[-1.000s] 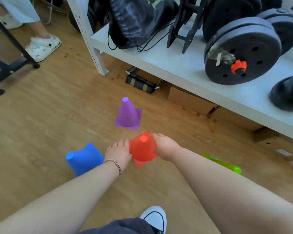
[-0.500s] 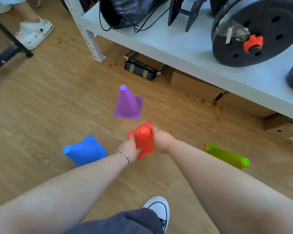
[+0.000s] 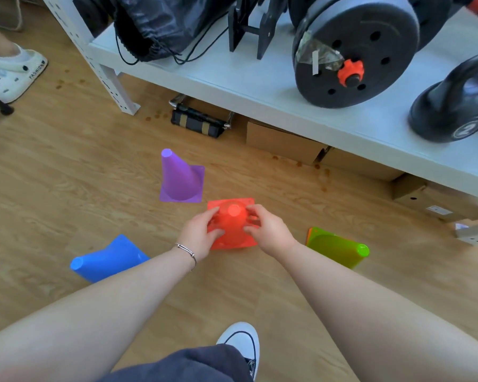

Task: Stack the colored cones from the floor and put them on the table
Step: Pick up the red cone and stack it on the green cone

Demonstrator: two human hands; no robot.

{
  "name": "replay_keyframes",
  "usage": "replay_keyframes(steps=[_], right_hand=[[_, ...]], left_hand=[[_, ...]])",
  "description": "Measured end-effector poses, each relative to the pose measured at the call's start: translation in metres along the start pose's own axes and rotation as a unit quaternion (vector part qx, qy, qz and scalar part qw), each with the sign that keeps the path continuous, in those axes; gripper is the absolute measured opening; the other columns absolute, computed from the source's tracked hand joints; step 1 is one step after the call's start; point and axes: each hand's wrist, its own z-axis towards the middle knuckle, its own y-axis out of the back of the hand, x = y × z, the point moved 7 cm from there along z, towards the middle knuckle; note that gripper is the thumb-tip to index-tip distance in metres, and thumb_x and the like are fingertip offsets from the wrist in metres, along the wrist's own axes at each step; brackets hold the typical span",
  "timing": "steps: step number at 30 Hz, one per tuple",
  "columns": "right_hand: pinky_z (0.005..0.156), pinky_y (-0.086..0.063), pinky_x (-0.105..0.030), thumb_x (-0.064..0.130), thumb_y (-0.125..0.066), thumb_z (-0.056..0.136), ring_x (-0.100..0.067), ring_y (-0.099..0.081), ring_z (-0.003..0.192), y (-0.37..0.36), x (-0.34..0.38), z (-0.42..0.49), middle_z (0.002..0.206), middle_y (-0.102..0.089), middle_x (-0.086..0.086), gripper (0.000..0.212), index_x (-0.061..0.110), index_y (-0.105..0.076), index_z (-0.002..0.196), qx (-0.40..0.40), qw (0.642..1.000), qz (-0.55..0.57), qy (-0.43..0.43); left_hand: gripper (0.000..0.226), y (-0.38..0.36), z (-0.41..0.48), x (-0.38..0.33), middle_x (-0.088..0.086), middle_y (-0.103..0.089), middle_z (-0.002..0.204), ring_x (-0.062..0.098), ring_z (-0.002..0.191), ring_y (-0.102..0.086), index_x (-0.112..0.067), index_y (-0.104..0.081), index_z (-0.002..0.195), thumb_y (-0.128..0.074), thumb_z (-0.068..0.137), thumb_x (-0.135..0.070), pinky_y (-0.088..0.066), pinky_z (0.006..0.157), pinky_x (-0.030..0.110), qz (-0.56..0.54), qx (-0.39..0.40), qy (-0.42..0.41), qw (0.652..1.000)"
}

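both arms reach down, left hand [image 3: 198,235] and right hand [image 3: 269,230] curled, gripping

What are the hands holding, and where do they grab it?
Both hands, left and right, hold the red cone by its sloping sides, near the top.

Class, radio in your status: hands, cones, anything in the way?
Left hand and right hand gripping red cone. Purple cone upright; blue cone, green cone lying down. Nothing blocking.

kettlebell [image 3: 453,106]: blurred, cut by right edge | white clog [image 3: 11,73]: cut at left edge
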Motion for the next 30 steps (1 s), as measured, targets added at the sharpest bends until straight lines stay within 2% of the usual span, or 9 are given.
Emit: replay_keyframes(steps=[4, 6, 9, 12, 14, 17, 20, 25, 30], right_hand=[[0.105, -0.045, -0.036, 0.02, -0.071, 0.084, -0.019, -0.06, 0.118, 0.044, 0.005, -0.024, 0.129, -0.063, -0.004, 0.052, 0.021, -0.053, 0.133, -0.054, 0.998, 0.014, 0.017], [0.105, -0.046, -0.036, 0.021, -0.071, 0.084, -0.018, -0.06, 0.116, 0.067, 0.006, -0.037, 0.128, -0.063, -0.003, 0.049, 0.022, -0.055, 0.131, -0.072, 0.997, 0.026, 0.025], [0.102, -0.048, -0.033, 0.022, -0.071, 0.085, -0.015, -0.062, 0.113, 0.102, 0.008, -0.059, 0.126, -0.063, -0.001, 0.046, 0.025, -0.057, 0.129, -0.092, 0.995, 0.04, 0.031], [0.096, -0.049, -0.026, 0.022, -0.072, 0.085, -0.012, -0.063, 0.109, 0.137, 0.01, -0.082, 0.122, -0.064, 0.001, 0.044, 0.027, -0.059, 0.127, -0.117, 0.991, 0.052, 0.04], [0.095, -0.049, -0.024, 0.022, -0.073, 0.084, -0.01, -0.063, 0.107, 0.156, 0.009, -0.097, 0.12, -0.065, 0.003, 0.044, 0.029, -0.06, 0.125, -0.138, 0.988, 0.056, 0.046], [0.086, -0.046, -0.01, 0.023, -0.073, 0.084, -0.006, -0.063, 0.104, 0.182, 0.0, -0.116, 0.118, -0.066, 0.005, 0.044, 0.03, -0.061, 0.126, -0.171, 0.983, 0.057, 0.046], [0.086, -0.046, -0.013, 0.024, -0.073, 0.084, -0.005, -0.064, 0.105, 0.203, -0.018, -0.138, 0.117, -0.066, 0.008, 0.044, 0.032, -0.061, 0.126, -0.196, 0.978, 0.069, 0.033], [0.079, -0.046, -0.005, 0.023, -0.073, 0.085, 0.001, -0.064, 0.1, 0.217, -0.061, -0.168, 0.111, -0.068, 0.012, 0.041, 0.034, -0.062, 0.122, -0.214, 0.973, 0.084, -0.005], [0.081, -0.05, -0.013, 0.025, -0.073, 0.084, -0.002, -0.066, 0.099, 0.202, -0.11, -0.179, 0.112, -0.068, 0.013, 0.043, 0.035, -0.062, 0.124, -0.217, 0.969, 0.104, -0.058]], left_hand=[[0.063, 0.004, 0.004, -0.04, 0.007, -0.064, 0.129, 0.018, 0.113, -0.064, -0.019, -0.052, 0.136, -0.075, 0.078, -0.014, -0.048, 0.103, 0.038, -0.034, 0.017, -0.048, 0.998], [0.061, 0.004, 0.001, -0.064, 0.004, -0.065, 0.128, 0.015, 0.112, -0.065, -0.02, -0.054, 0.135, -0.075, 0.078, -0.014, -0.049, 0.103, 0.035, -0.048, 0.023, -0.072, 0.996], [0.059, 0.004, -0.005, -0.1, 0.0, -0.068, 0.122, 0.009, 0.106, -0.067, -0.024, -0.056, 0.134, -0.075, 0.079, -0.015, -0.049, 0.098, 0.023, -0.06, 0.026, -0.097, 0.993], [0.058, 0.005, -0.014, -0.136, -0.005, -0.069, 0.112, 0.004, 0.098, -0.066, -0.027, -0.058, 0.132, -0.075, 0.079, -0.015, -0.042, 0.081, -0.002, -0.071, 0.027, -0.124, 0.989], [0.057, 0.007, -0.021, -0.159, -0.007, -0.067, 0.107, 0.004, 0.095, -0.066, -0.026, -0.059, 0.131, -0.076, 0.078, -0.014, -0.038, 0.073, -0.009, -0.082, 0.025, -0.144, 0.986], [0.056, 0.001, -0.028, -0.192, -0.006, -0.069, 0.109, 0.006, 0.097, -0.068, -0.027, -0.061, 0.129, -0.078, 0.076, -0.015, -0.046, 0.081, 0.001, -0.088, 0.033, -0.172, 0.981], [0.056, -0.018, -0.034, -0.218, -0.004, -0.071, 0.11, 0.009, 0.097, -0.07, -0.029, -0.061, 0.127, -0.079, 0.075, -0.019, -0.052, 0.091, 0.022, -0.081, 0.053, -0.193, 0.976], [0.054, -0.064, -0.041, -0.242, 0.001, -0.072, 0.112, 0.012, 0.097, -0.07, -0.026, -0.063, 0.126, -0.08, 0.075, -0.021, -0.054, 0.094, 0.028, -0.063, 0.095, -0.206, 0.972], [0.054, -0.116, -0.042, -0.237, 0.004, -0.072, 0.113, 0.011, 0.097, -0.069, -0.023, -0.062, 0.126, -0.079, 0.075, -0.015, -0.051, 0.093, 0.022, -0.037, 0.151, -0.195, 0.968]])
